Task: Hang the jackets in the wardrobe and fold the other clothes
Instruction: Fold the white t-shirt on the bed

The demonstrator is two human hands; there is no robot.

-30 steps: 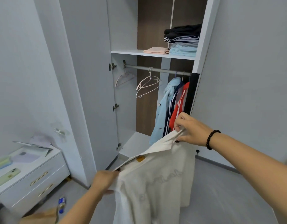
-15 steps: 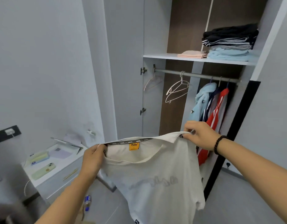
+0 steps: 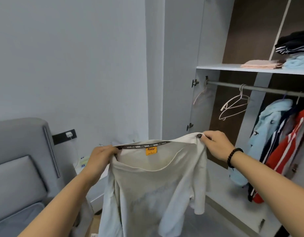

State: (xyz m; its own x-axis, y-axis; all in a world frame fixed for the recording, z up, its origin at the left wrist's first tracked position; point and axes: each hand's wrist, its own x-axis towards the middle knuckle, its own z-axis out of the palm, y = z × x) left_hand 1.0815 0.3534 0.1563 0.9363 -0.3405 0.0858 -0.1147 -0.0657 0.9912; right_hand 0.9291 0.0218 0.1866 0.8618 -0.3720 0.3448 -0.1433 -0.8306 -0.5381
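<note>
1. Left hand (image 3: pixel 103 155) pinches the left shoulder of a white cotton T-shirt (image 3: pixel 153 189), fingers curled over the neckline edge.
2. Right hand (image 3: pixel 216 144) pinches the shirt's right shoulder, thumb on top; a black beaded bracelet (image 3: pixel 233 159) sits on that wrist.
3. The two hands are held well apart, and the shirt hangs spread between them in mid-air, in front of the open wardrobe.
4. The neck opening faces the camera; an orange label (image 3: pixel 151 150) and black-and-white printed neck tape show inside the collar. Faint lettering shows through the chest fabric.
5. White wardrobe (image 3: pixel 180 65) stands open at right. Its grey metal rail (image 3: pixel 267 88) carries empty white wire hangers (image 3: pixel 235 105) and, farther right, a light blue jacket (image 3: pixel 266 127) beside a red jacket with white stripes (image 3: pixel 288 151).
6. White shelf (image 3: pixel 233 67) above the rail holds a folded pink cloth (image 3: pixel 260 64) just beside a stack of folded dark and pale blue clothes (image 3: pixel 295 50).
7. Grey padded headboard (image 3: pixel 19 159) at left; a white bedside surface (image 3: pixel 77 169) is partly hidden behind the left forearm.
</note>
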